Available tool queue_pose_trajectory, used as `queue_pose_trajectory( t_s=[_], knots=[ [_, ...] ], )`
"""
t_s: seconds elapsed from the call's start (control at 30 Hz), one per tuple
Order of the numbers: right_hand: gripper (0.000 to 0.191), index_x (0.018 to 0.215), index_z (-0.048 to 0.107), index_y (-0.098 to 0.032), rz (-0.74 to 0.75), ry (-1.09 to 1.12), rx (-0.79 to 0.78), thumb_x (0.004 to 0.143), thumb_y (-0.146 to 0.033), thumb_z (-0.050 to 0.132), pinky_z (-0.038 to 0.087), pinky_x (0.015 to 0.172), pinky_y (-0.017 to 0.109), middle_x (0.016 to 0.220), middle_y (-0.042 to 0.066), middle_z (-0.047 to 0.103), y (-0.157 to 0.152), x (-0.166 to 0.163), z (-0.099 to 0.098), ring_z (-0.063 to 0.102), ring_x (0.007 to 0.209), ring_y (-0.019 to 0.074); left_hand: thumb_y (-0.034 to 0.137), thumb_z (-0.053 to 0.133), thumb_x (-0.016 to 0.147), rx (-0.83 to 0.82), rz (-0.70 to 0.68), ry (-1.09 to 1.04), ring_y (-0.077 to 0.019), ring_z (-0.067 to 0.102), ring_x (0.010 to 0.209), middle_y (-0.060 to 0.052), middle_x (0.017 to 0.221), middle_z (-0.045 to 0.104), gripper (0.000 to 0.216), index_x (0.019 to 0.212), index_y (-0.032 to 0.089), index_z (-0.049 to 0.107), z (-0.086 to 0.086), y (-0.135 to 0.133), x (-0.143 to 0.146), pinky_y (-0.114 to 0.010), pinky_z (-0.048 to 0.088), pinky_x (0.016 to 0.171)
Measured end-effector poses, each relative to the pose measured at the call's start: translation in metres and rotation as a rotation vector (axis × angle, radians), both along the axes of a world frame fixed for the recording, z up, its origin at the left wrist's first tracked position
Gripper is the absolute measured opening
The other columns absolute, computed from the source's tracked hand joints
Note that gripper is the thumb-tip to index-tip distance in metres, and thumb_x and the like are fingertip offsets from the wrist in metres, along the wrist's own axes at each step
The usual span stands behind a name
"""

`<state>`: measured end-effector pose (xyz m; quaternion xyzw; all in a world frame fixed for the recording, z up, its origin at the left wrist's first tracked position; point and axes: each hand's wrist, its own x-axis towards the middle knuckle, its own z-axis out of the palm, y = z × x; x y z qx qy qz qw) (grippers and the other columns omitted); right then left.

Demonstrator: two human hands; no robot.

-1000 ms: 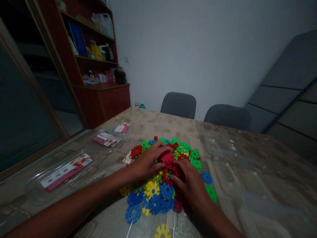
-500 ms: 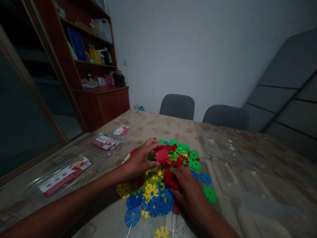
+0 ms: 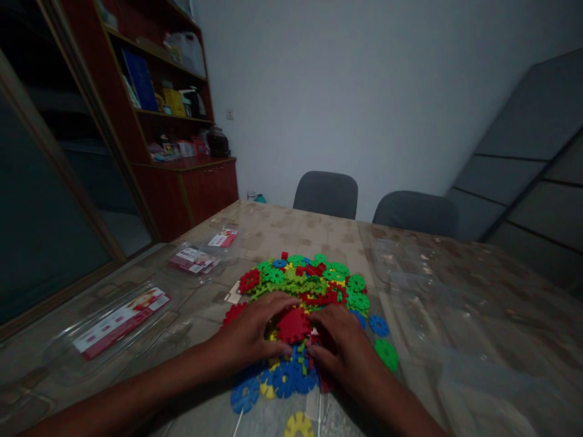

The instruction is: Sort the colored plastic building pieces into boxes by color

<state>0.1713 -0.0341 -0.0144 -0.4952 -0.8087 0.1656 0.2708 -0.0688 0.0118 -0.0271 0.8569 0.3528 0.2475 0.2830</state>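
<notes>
A heap of flat plastic gear-shaped pieces [image 3: 314,285] in green, red, blue and yellow lies on the table [image 3: 296,230] in front of me. My left hand [image 3: 248,334] and my right hand [image 3: 341,343] meet over the near part of the heap. Between them they hold a red assembly of joined pieces [image 3: 293,325], the left fingers curled round its left side, the right fingers pressed on its right side. Blue pieces [image 3: 282,379] lie under and just below the hands.
Clear plastic bags with red-and-white labels [image 3: 121,321] [image 3: 194,260] [image 3: 224,238] lie at the left of the table. Empty clear bags [image 3: 410,267] lie at the right. Two grey chairs [image 3: 325,194] [image 3: 414,213] stand behind the table. A wooden shelf cabinet [image 3: 182,145] stands at the back left.
My left hand has come back from the middle of the heap towards me with the red assembly. My right hand has closed in on that assembly from the right.
</notes>
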Motion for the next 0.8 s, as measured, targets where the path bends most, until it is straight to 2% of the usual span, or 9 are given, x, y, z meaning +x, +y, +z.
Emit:
queue_pose_trajectory(
  t_s=[0.13, 0.23, 0.4, 0.53, 0.7, 0.8],
  knots=[
    [0.038, 0.117, 0.069, -0.024, -0.007, -0.006, -0.005, 0.082, -0.014, 0.079, 0.049, 0.090, 0.042, 0.107, 0.005, 0.069, -0.001, -0.003, -0.001, 0.063, 0.101, 0.0262, 0.032, 0.077, 0.086, 0.069, -0.019, 0.042, -0.0328, 0.054, 0.132, -0.009, 0.145, 0.059, 0.071, 0.150, 0.035, 0.046, -0.004, 0.000, -0.001, -0.055, 0.043, 0.109],
    [0.032, 0.116, 0.069, -0.024, -0.006, -0.001, 0.011, 0.086, -0.015, 0.076, 0.049, 0.089, 0.042, 0.106, 0.005, 0.070, -0.001, -0.001, -0.002, 0.063, 0.099, 0.0259, 0.040, 0.082, 0.082, 0.126, -0.048, 0.085, -0.0339, 0.053, 0.133, -0.010, 0.148, 0.058, 0.081, 0.152, 0.034, 0.042, -0.004, -0.003, -0.002, -0.054, 0.043, 0.110],
    [0.030, 0.117, 0.070, -0.024, -0.022, 0.010, 0.058, 0.089, -0.012, 0.068, 0.051, 0.092, 0.046, 0.108, 0.006, 0.072, 0.000, 0.005, -0.005, 0.065, 0.103, 0.0273, 0.025, 0.071, 0.089, 0.112, 0.007, 0.084, -0.0320, 0.055, 0.133, -0.010, 0.147, 0.059, 0.070, 0.152, 0.033, 0.042, 0.007, -0.007, -0.004, -0.055, 0.043, 0.111],
    [0.030, 0.116, 0.070, -0.025, -0.050, 0.020, 0.113, 0.089, -0.013, 0.064, 0.051, 0.096, 0.048, 0.115, 0.007, 0.074, 0.002, 0.011, -0.002, 0.066, 0.108, 0.0285, 0.023, 0.071, 0.089, 0.117, 0.073, 0.002, -0.0323, 0.053, 0.136, -0.011, 0.149, 0.057, 0.068, 0.151, 0.032, 0.043, 0.014, -0.004, 0.004, -0.057, 0.042, 0.113],
    [0.027, 0.115, 0.070, -0.025, -0.080, 0.027, 0.167, 0.092, -0.016, 0.060, 0.054, 0.093, 0.047, 0.112, 0.007, 0.075, 0.004, 0.019, 0.003, 0.068, 0.103, 0.0267, 0.015, 0.072, 0.087, 0.128, -0.039, 0.064, -0.0312, 0.054, 0.135, -0.010, 0.149, 0.057, 0.071, 0.150, 0.032, 0.042, 0.003, 0.001, 0.016, -0.055, 0.044, 0.111],
    [0.028, 0.117, 0.070, -0.025, -0.088, 0.042, 0.205, 0.092, -0.018, 0.060, 0.054, 0.094, 0.049, 0.112, 0.008, 0.076, 0.006, 0.022, 0.003, 0.069, 0.105, 0.0270, 0.013, 0.073, 0.087, 0.139, -0.035, 0.033, -0.0308, 0.052, 0.136, -0.009, 0.149, 0.056, 0.076, 0.151, 0.034, 0.038, -0.001, 0.002, 0.014, -0.054, 0.044, 0.112]
  ],
)
